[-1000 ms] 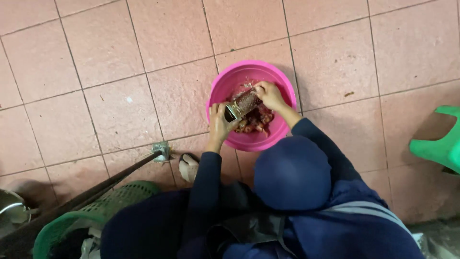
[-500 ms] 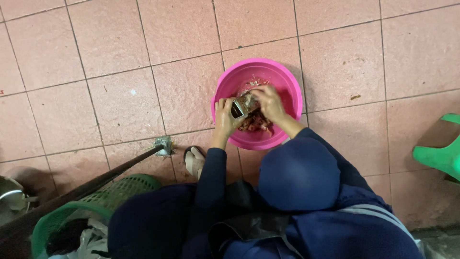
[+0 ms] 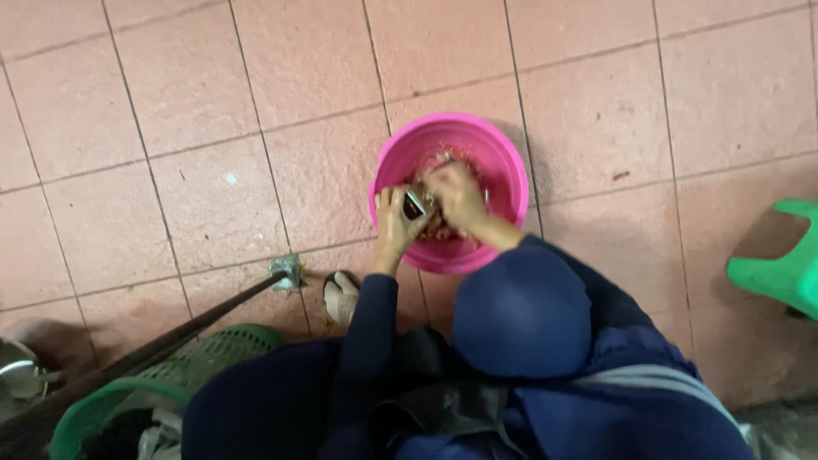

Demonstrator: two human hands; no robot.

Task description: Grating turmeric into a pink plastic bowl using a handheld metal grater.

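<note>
A round pink plastic basin (image 3: 504, 158) sits on the pink tiled floor in front of me. It holds reddish-brown pieces (image 3: 443, 232). Both my hands are inside it, close together. My left hand (image 3: 394, 220) grips a small dark and shiny metal tool (image 3: 415, 204) at the basin's near left side. My right hand (image 3: 460, 198) is curled over the pieces right beside the tool and touches it. What lies under the right palm is hidden. My dark blue sleeves and head covering fill the lower middle of the view.
A green mesh basket (image 3: 217, 347) with scraps stands at the lower left, and a dark pole (image 3: 162, 345) with a metal foot (image 3: 286, 270) crosses it. A sandalled foot (image 3: 341, 294) shows near the pole. A green plastic stool (image 3: 780, 264) is at the right, a metal pot (image 3: 17, 376) at the far left.
My right hand has come down from the basin's far side to meet the left hand over the tool. The whole view has shifted slightly, so the basin sits further right.
</note>
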